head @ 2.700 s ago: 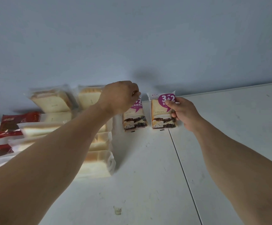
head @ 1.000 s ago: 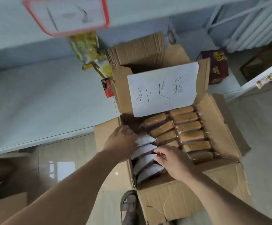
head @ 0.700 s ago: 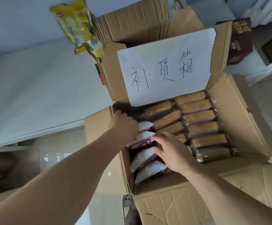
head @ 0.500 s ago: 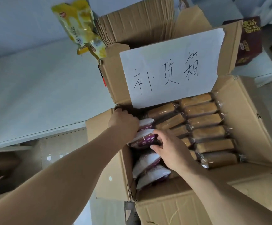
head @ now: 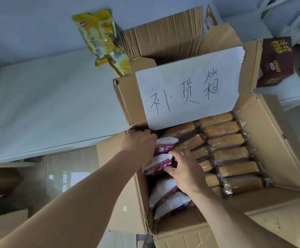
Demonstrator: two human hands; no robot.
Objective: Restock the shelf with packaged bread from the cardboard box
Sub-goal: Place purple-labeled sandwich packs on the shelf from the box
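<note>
The fingertips of the left hand (head: 140, 142) are hidden behind the top purple-and-white bread pack (head: 165, 144), so its grip cannot be judged. Only the first characters of that pack's print are seen; the rest is covered by the right hand (head: 186, 173). The far ends of the brown loaves (head: 229, 153) are concealed under the paper sign (head: 190, 86). The cardboard box (head: 274, 140) is cut off by the lower and right edges. Small print on the yellow snack bags (head: 101, 40) is too blurred to read
</note>
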